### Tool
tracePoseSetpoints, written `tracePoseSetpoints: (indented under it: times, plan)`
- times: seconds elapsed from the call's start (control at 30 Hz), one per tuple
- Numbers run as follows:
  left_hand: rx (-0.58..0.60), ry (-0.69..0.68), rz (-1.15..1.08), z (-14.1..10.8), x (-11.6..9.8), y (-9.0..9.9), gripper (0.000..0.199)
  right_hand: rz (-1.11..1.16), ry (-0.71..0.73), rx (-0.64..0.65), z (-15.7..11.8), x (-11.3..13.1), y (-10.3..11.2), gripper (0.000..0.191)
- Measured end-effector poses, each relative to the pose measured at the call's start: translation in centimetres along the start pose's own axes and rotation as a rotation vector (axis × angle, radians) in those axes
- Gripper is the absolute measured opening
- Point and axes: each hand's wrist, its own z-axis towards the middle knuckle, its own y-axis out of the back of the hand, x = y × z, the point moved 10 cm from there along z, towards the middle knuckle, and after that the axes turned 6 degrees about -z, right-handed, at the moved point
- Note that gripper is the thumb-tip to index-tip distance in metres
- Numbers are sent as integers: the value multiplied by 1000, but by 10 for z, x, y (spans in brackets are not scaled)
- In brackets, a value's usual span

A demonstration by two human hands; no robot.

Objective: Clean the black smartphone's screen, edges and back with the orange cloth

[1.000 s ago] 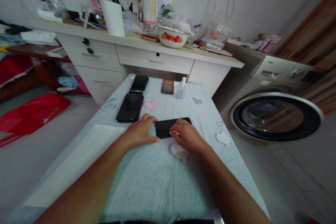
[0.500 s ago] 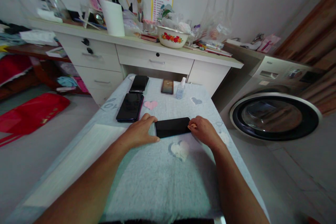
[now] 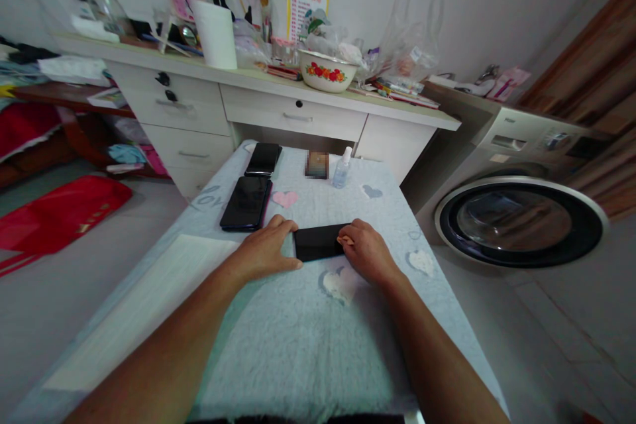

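A black phone (image 3: 318,242) lies flat, screen up, on the cloth-covered table (image 3: 298,344). My left hand (image 3: 268,248) rests at its left end, thumb and fingers spread around the edge and corners. Fingers of my right hand (image 3: 365,250) are closed on a small orange-brown cloth (image 3: 344,240), pressed on the right part of the screen. Two more dark phones, one nearer (image 3: 247,203) and one farther (image 3: 263,159), lie at the back left. Behind the phone stand a clear spray bottle (image 3: 342,169) and a small blurred brown item (image 3: 317,164).
A white desk (image 3: 298,112) stands beyond the table, bearing a flowered bowl (image 3: 328,71), a white paper roll (image 3: 214,34) and plastic bags. To the right is a washing machine (image 3: 517,146). A red bag (image 3: 64,212) lies on the floor at left.
My right hand has slid left over the phone with the cloth, from its right end onto the screen. My left hand and the phone have stayed in place.
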Motion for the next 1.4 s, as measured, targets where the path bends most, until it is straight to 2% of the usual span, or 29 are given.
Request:
tracePoseSetpoints:
  times: [0.37,0.53,0.67,1.07,1.4]
  plan:
    - [-11,-13,15,1,3,-2,64,109,235,36,-1,44,-13,15]
    - [-11,-11,15,2,2,-1,63,110,266,52,-3,49,-13,14]
    - [-6,-1,13,1,0,-1,64,104,226,78,-3,39,-10,12]
    - [7,-12,11,1,1,-1,65,101,35,145,-10,-23,6,11]
    - [12,-10,-9,0,-1,0,65,39,-39,146,-10,-42,9,10]
